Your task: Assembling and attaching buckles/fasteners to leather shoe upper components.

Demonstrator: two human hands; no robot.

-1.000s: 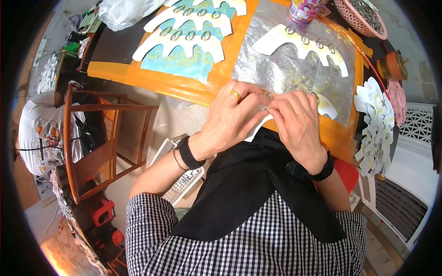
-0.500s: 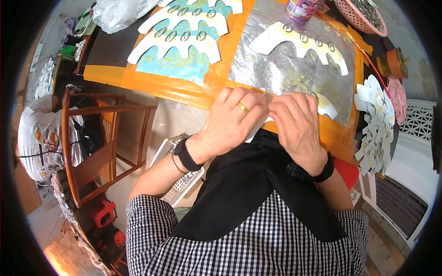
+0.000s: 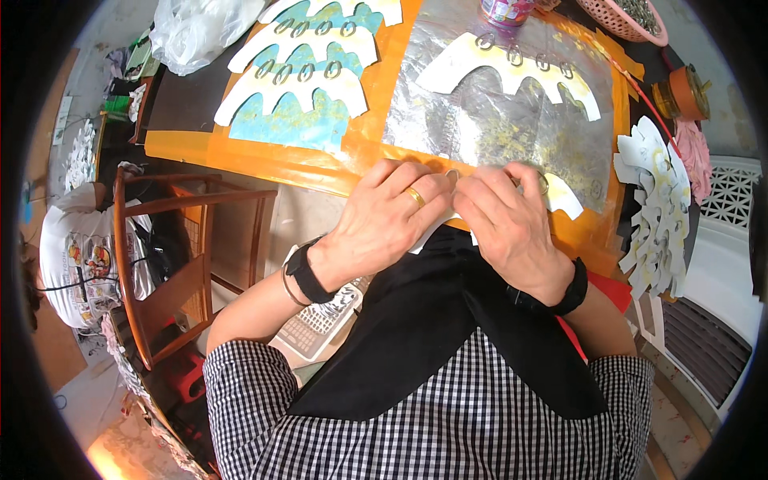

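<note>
At the table's near edge, my left hand [image 3: 388, 210] and my right hand [image 3: 516, 224] meet over a white scalloped strip [image 3: 565, 197]. Both hands are closed, fingers bent and pressed on its middle, which they largely hide. One metal ring peeks out between the fingertips, and another sits beside my right fingers. A similar strip with yellowish smears and several oval rings [image 3: 512, 68] lies beyond on a silvery sheet [image 3: 416, 120]. More ringed strips [image 3: 308, 88] overlap on a blue sheet [image 3: 288, 132] to the left.
A purple tub [image 3: 507, 11] and a pink basket of metal pieces [image 3: 620, 20] stand at the back. Stacked white scalloped pieces [image 3: 656, 208] lie at right near an orange-brown pot [image 3: 680, 92]. A plastic bag [image 3: 196, 32] is far left; a wooden chair [image 3: 172, 276] stands below it.
Both hands stay together on the strip, shifted slightly left in the picture. My right fingers have bent and moved a little, and a ring now shows more plainly between the fingertips. The view has shifted slightly.
</note>
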